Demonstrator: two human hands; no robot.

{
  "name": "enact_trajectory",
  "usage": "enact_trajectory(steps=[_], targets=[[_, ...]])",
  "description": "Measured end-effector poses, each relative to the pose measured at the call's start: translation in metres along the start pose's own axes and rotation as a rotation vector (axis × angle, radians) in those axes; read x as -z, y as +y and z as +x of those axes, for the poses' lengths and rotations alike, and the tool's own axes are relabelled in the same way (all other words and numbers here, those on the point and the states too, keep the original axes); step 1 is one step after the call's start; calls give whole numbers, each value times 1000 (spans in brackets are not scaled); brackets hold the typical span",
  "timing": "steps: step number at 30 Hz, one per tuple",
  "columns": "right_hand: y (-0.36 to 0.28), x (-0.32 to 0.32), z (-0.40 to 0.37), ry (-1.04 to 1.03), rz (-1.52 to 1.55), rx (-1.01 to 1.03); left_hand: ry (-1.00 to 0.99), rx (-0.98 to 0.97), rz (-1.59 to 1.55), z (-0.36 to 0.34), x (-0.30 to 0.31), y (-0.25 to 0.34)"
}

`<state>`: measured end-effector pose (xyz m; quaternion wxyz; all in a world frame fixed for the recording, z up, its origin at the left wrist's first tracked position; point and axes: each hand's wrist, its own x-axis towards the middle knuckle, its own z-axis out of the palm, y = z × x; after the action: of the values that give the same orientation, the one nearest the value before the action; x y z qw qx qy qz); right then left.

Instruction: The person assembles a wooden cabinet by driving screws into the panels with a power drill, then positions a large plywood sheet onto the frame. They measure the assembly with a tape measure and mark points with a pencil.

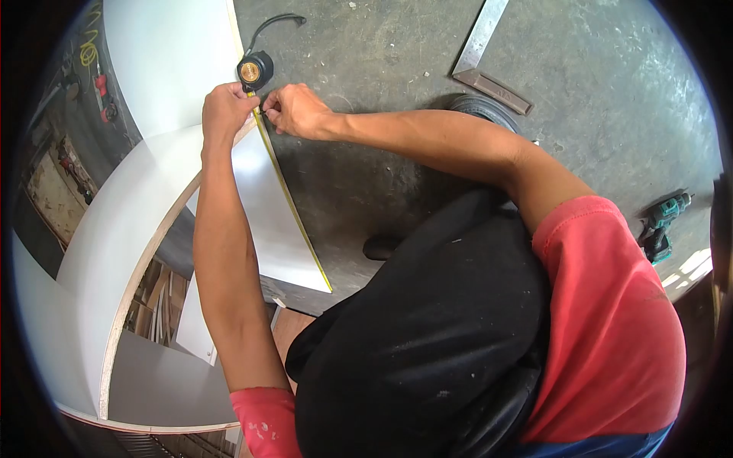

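Observation:
A black tape measure (255,70) with a round orange label and a dark strap sits at the upper edge of a white panel (263,202). Its yellow blade (284,184) stretches along the panel's long edge to the lower corner. My left hand (224,113) pinches the blade just below the case. Close beside it, my right hand (299,111) is closed with thumb and fingertips together at the panel's edge. Something small and dark shows at those fingertips, too small to name.
Large white boards (164,61) with raw edges stand at left. A metal try square (489,65) lies on the grey floor (382,53), with a cordless drill (664,225) at far right. Wood offcuts (162,305) lie beneath the boards at lower left.

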<state>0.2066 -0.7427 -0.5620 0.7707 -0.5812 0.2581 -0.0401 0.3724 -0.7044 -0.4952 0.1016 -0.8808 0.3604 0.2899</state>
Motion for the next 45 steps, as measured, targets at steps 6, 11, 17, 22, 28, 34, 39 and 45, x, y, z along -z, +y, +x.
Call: enact_trajectory(steps=[6,11,17,22,28,34,39,45], targets=[[-1,-1,1,-5,-79,-36,-28,37,-61,2,0,-1],[-1,-3,2,-35,-130,-35,-30,22,-95,0,-1,-2],[-3,-1,1,-17,-134,-8,-10,0,-50,1,0,-4],[-2,-2,1,-16,-134,12,-8,11,-76,2,-1,-4],[0,-4,2,-11,-164,4,0,-2,-56,2,-2,-6],[1,-3,1,-2,-135,40,-33,32,-71,7,-4,-12],[-1,-3,1,-5,-157,33,-30,31,-91,4,-3,-9],[2,-7,2,14,-155,31,-27,34,-126,6,-5,-13]])
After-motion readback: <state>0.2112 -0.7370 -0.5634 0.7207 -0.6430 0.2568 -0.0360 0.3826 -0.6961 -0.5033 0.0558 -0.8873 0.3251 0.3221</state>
